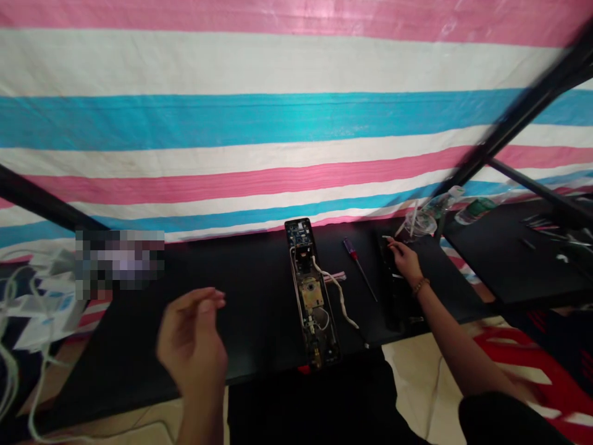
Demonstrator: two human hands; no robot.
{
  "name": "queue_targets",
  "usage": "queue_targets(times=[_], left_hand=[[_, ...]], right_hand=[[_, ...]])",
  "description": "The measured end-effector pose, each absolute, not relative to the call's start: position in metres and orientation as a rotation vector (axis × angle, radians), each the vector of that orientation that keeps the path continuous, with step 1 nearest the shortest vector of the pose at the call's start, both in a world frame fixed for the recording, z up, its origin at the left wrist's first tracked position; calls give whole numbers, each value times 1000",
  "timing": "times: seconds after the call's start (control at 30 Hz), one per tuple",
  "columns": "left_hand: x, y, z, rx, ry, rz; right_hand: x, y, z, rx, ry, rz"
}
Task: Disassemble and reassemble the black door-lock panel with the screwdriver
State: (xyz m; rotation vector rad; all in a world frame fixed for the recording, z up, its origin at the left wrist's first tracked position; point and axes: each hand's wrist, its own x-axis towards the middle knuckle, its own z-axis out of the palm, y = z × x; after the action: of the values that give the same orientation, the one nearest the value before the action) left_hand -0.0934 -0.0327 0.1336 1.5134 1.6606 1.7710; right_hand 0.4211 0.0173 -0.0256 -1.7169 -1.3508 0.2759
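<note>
1. One left hand (197, 340) at near left, raised over the surface (250, 278). Thumb and index drawn narrow, tips about together; can't tell if anything's between them.
2. Opened device (312, 295) mid-surface, long and slim, lying near-to-far, its near end at the surface's near edge. Innards exposed: brass-coloured plate (306, 298) around the middle, circuit board (299, 236) at the far end.
3. White cable (341, 293) runs out of the device's right side, bends toward near right, free end on the surface. Short pinkish wires (336, 277) just right of the device, crossed by that cable.
4. Screwdriver (360, 269) right of the device, apart from it. Purple handle far, shaft pointing near and right.
5. Right hand (405, 261) farther right, over a black panel (390, 284). Fingers narrow, tips by a small pale piece (386, 237); can't tell if it's gripped.
6. Clear plastic bottle (477, 210) at far right, lying tilted.
7. Striped sheet (278, 120) behind everything: pink, white, blue.
</note>
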Motion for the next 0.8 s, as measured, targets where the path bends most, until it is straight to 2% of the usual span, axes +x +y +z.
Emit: queue_targets(times=[0.17, 0.33, 0.5, 0.8], left_hand=[[-51, -27, 78, 1701, 1555, 1327], [-20, -22, 52, 2079, 1493, 1048], [-4, -21, 49, 2221, 1435, 937], [-5, -8, 49, 2329, 1429, 981]], right_hand=[[416, 21, -32, -1667, -1434, 290], [407, 24, -33, -1616, -1507, 331], [393, 30, -30, -1607, -1613, 374], [366, 29, -12, -1627, -1689, 421]])
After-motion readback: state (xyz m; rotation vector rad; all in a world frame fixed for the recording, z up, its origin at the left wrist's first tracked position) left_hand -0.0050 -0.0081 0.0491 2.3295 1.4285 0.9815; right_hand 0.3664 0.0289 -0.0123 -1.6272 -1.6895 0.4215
